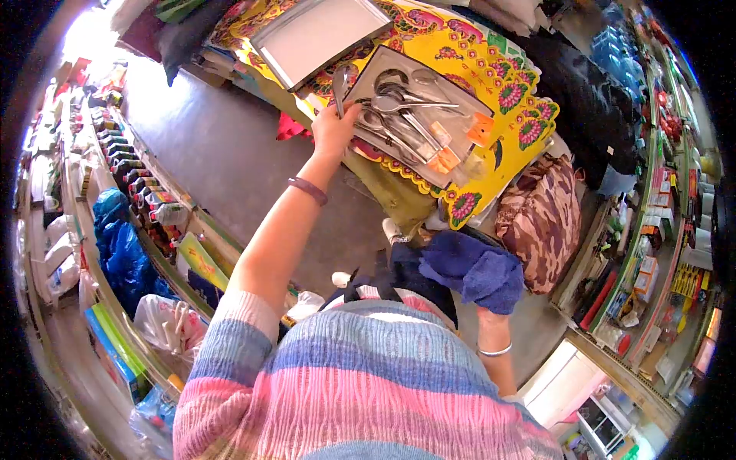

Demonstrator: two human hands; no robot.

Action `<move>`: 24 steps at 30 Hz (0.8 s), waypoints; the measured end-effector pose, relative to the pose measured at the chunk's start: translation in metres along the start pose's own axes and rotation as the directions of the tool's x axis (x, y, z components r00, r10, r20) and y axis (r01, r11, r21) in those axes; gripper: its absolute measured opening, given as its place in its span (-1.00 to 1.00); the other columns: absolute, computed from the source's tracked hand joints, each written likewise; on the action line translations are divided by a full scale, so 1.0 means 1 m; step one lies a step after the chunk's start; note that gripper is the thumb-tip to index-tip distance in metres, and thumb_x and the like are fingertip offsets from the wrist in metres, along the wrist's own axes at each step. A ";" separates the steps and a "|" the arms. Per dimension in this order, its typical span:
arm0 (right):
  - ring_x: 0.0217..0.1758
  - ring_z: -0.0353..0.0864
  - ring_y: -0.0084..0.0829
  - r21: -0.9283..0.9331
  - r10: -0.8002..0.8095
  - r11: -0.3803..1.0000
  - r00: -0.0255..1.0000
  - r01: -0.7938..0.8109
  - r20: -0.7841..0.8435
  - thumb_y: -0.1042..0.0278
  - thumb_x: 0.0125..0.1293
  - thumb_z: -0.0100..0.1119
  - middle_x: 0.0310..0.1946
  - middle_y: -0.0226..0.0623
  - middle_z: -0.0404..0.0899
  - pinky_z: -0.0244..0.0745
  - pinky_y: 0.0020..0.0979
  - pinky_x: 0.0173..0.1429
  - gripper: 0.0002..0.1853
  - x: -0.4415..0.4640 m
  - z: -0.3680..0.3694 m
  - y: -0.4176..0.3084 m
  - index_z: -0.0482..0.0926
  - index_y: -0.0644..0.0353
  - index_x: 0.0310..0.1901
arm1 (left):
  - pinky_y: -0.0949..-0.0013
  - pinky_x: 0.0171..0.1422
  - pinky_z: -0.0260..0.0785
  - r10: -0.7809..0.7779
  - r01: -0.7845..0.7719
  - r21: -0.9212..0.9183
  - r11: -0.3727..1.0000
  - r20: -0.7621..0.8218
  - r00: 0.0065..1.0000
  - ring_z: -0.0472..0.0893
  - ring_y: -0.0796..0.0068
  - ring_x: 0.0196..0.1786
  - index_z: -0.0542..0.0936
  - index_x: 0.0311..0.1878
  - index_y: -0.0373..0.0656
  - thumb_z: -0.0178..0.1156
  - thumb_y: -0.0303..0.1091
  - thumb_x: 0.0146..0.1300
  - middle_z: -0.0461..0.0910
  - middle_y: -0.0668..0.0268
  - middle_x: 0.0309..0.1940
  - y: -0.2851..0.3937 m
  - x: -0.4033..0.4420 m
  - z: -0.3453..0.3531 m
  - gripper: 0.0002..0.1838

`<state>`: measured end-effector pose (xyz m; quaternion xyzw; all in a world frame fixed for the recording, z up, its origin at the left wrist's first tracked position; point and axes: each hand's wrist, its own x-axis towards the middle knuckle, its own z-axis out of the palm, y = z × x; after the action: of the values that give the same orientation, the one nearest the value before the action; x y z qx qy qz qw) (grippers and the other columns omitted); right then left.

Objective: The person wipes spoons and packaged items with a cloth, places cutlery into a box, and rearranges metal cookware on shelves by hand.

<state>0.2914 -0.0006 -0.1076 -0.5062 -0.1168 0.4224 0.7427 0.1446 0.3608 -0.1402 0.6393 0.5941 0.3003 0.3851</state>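
Note:
My left hand is closed round a metal spoon, held upright at the left edge of a tray of metal utensils. Ladles and spoons lie in this tray, with orange-labelled packets at its right end. Beyond it sits a second, white-bottomed tray with a metal rim. My right hand is covered by a dark blue cloth at the table's near right side, so its fingers are hidden.
A yellow flowered cloth covers the table. A camouflage bundle rests against its right side. Shelves of goods stand on the right, and more shelves with bottles and a blue bag on the left.

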 end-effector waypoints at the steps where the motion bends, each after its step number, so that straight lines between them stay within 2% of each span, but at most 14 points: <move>1: -0.01 0.52 -0.31 -0.125 -0.007 0.992 0.998 0.014 0.057 0.13 0.33 -0.09 -0.08 -0.24 0.53 0.39 -0.28 0.19 -0.66 0.003 0.014 -0.009 0.42 0.14 0.01 | 0.33 -0.29 0.41 0.056 -0.054 0.050 0.997 -0.044 0.997 0.60 0.38 -0.45 0.63 -0.22 -0.24 0.18 -0.08 0.16 0.61 0.17 -0.49 0.002 -0.004 -0.003 -0.63; 3: -0.03 0.51 -0.29 -0.592 -0.011 0.797 0.983 0.118 0.181 0.10 0.30 -0.07 -0.07 -0.22 0.53 0.40 -0.25 0.15 -0.62 0.010 0.035 -0.030 0.41 0.17 0.03 | 0.37 -0.44 0.35 -0.047 0.052 -0.159 0.986 0.036 0.998 0.54 0.45 -0.56 0.59 -0.24 -0.28 0.08 -0.12 0.24 0.57 0.20 -0.55 0.000 -0.006 -0.013 -0.65; 4: -0.05 0.51 -0.26 -0.838 0.007 0.504 0.969 0.209 0.246 0.06 0.27 -0.04 -0.06 -0.19 0.53 0.41 -0.24 0.11 -0.55 0.015 0.041 -0.040 0.39 0.21 0.06 | 0.39 -0.51 0.32 -0.090 0.107 -0.259 0.960 0.077 0.993 0.51 0.49 -0.62 0.57 -0.25 -0.30 0.03 -0.14 0.29 0.55 0.21 -0.59 -0.002 -0.008 -0.020 -0.65; 6: -0.07 0.52 -0.27 -0.933 0.053 0.198 0.947 0.302 0.318 0.09 0.26 -0.03 -0.07 -0.20 0.53 0.44 -0.25 0.06 -0.56 0.024 0.048 -0.035 0.39 0.23 0.05 | 0.51 -0.70 0.15 0.005 0.087 -0.443 0.892 0.202 0.979 0.35 0.61 -0.79 0.53 -0.24 -0.30 -0.15 -0.22 0.38 0.47 0.29 -0.69 0.016 -0.037 -0.042 -0.65; 7: -0.07 0.54 -0.30 -0.915 0.060 0.258 0.941 0.309 0.334 0.15 0.28 -0.05 -0.09 -0.22 0.54 0.46 -0.27 0.05 -0.63 0.028 0.045 -0.017 0.41 0.20 0.02 | 0.53 -0.71 0.14 -0.007 0.151 -0.481 0.864 0.289 0.957 0.33 0.62 -0.81 0.52 -0.23 -0.29 -0.17 -0.23 0.38 0.47 0.30 -0.70 0.026 -0.053 -0.055 -0.65; 8: -0.10 0.54 -0.30 -0.741 0.137 0.658 0.945 0.136 0.296 0.10 0.27 -0.05 -0.11 -0.21 0.54 0.46 -0.27 0.02 -0.62 0.029 0.049 -0.004 0.43 0.20 -0.01 | 0.55 -0.72 0.13 -0.012 0.219 -0.512 0.830 0.377 0.926 0.31 0.63 -0.82 0.52 -0.21 -0.29 -0.19 -0.24 0.38 0.46 0.31 -0.72 0.035 -0.069 -0.067 -0.65; 9: -0.13 0.54 -0.31 -0.229 0.214 0.961 0.943 -0.156 0.254 0.05 0.25 -0.04 -0.14 -0.21 0.55 0.46 -0.27 0.00 -0.60 0.030 0.054 0.011 0.45 0.21 -0.05 | 0.56 -0.75 0.10 -0.008 0.231 -0.486 0.843 0.417 0.909 0.29 0.64 -0.83 0.52 -0.22 -0.28 -0.18 -0.22 0.38 0.45 0.33 -0.73 0.044 -0.086 -0.079 -0.65; 10: -0.16 0.54 -0.31 0.205 0.288 0.921 0.934 -0.330 0.212 0.00 0.24 -0.04 -0.16 -0.21 0.56 0.46 -0.27 -0.03 -0.57 0.031 0.058 0.025 0.47 0.22 -0.08 | 0.57 -0.77 0.07 -0.006 0.242 -0.459 0.855 0.458 0.889 0.27 0.66 -0.84 0.52 -0.22 -0.27 -0.18 -0.20 0.38 0.44 0.35 -0.74 0.052 -0.104 -0.092 -0.64; 13: -0.08 0.50 -0.31 0.194 0.353 0.839 0.780 -0.509 0.518 -0.14 0.20 -0.02 -0.08 -0.23 0.52 0.43 -0.27 0.05 -0.45 0.044 0.116 0.016 0.42 0.20 0.00 | 0.59 -0.79 0.04 -0.009 0.273 -0.397 0.876 0.553 0.833 0.26 0.68 -0.85 0.51 -0.25 -0.25 -0.17 -0.18 0.39 0.41 0.38 -0.78 0.067 -0.147 -0.126 -0.64; 16: -0.02 0.49 -0.29 0.124 0.210 0.925 0.752 -0.360 0.625 -0.06 0.22 -0.01 -0.01 -0.21 0.49 0.40 -0.27 0.12 -0.47 0.032 0.175 0.013 0.39 0.19 0.06 | 0.57 -0.77 0.07 -0.005 0.232 -0.327 0.916 0.568 0.823 0.29 0.69 -0.82 0.50 -0.34 -0.25 -0.14 -0.21 0.38 0.38 0.42 -0.80 0.065 -0.181 -0.148 -0.67; 18: 0.02 0.48 -0.28 0.091 0.100 0.972 0.736 -0.215 0.669 -0.02 0.24 -0.02 0.03 -0.19 0.47 0.39 -0.27 0.16 -0.48 0.025 0.207 0.019 0.37 0.19 0.10 | 0.51 -0.66 0.20 -0.114 0.325 -0.289 0.900 0.564 0.818 0.38 0.63 -0.74 0.50 -0.36 -0.30 -0.12 -0.31 0.35 0.39 0.38 -0.79 0.079 -0.204 -0.161 -0.71; 20: 0.05 0.47 -0.27 0.179 0.150 0.904 0.680 -0.388 0.718 0.09 0.27 -0.04 0.06 -0.18 0.45 0.34 -0.23 0.23 -0.53 0.044 0.213 0.037 0.37 0.21 0.12 | 0.47 -0.63 0.23 0.002 0.139 -0.282 0.949 0.447 0.894 0.39 0.60 -0.73 0.45 -0.42 -0.29 -0.11 -0.38 0.32 0.39 0.34 -0.79 0.067 -0.216 -0.175 -0.75; 22: 0.09 0.45 -0.27 0.306 0.312 0.537 0.522 -0.786 0.794 0.27 0.32 -0.08 0.10 -0.19 0.43 0.25 -0.17 0.31 -0.63 0.084 0.193 0.077 0.38 0.26 0.10 | 0.46 -0.63 0.22 0.055 0.021 -0.198 0.980 0.372 0.927 0.39 0.58 -0.74 0.42 -0.45 -0.29 -0.10 -0.40 0.32 0.39 0.33 -0.79 0.060 -0.222 -0.194 -0.76; 24: 0.03 0.47 -0.22 0.309 0.017 0.707 0.453 -0.635 0.891 0.16 0.25 -0.02 0.03 -0.16 0.46 0.35 -0.19 0.22 -0.56 0.047 0.244 0.046 0.39 0.23 0.08 | 0.50 -0.66 0.17 0.125 -0.056 -0.212 0.976 0.325 0.937 0.35 0.66 -0.74 0.45 -0.42 -0.28 -0.13 -0.38 0.34 0.36 0.39 -0.81 0.054 -0.231 -0.207 -0.75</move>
<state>0.1500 0.1998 -0.0458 0.0185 -0.2086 0.7677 0.6057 -0.0272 0.1603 0.0312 0.6661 0.4563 0.2622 0.5286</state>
